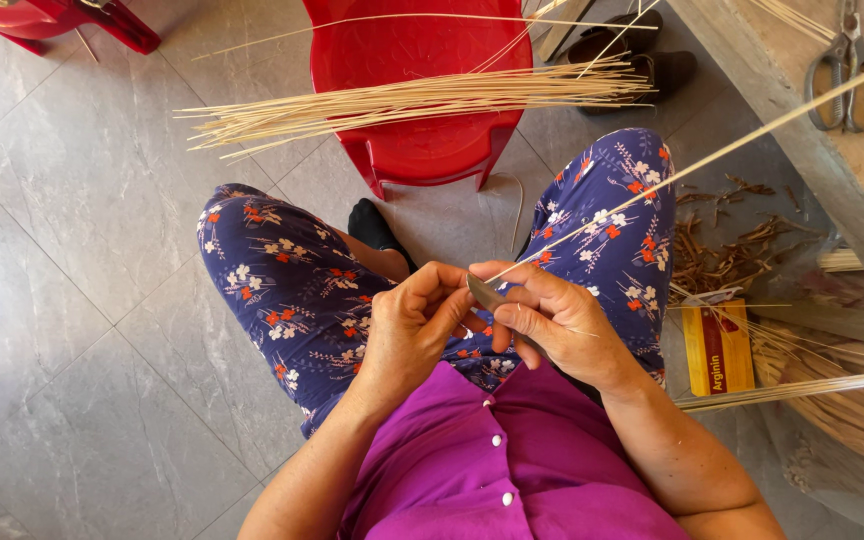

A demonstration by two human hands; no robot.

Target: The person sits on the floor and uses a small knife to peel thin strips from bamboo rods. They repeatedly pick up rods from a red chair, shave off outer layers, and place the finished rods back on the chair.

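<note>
grey stone floor tiles (62, 250) lay under the seated person, whose lap in flower-printed blue trousers (282, 290) served as the landmark. just above the lap, the two hands met, fingers nearly touching. the left hand (407, 325) was curled shut around one end of a small grey metal blade (485, 293), thumb pressed along it. the right hand (552, 325) pinched closed on the same blade and on a long thin pale bamboo strip (692, 170), which ran from the blade up and away to the right of the lap. beyond the lap stood a red plastic stool (422, 100) bearing a bundle of pale thin bamboo strips (402, 100) laid across it. right of the lap, brown curled shavings (732, 250) littered the floor beside a small yellow and red box (717, 348). far right of the lap, metal scissors (845, 70) rested on a wooden counter (852, 170).
</note>
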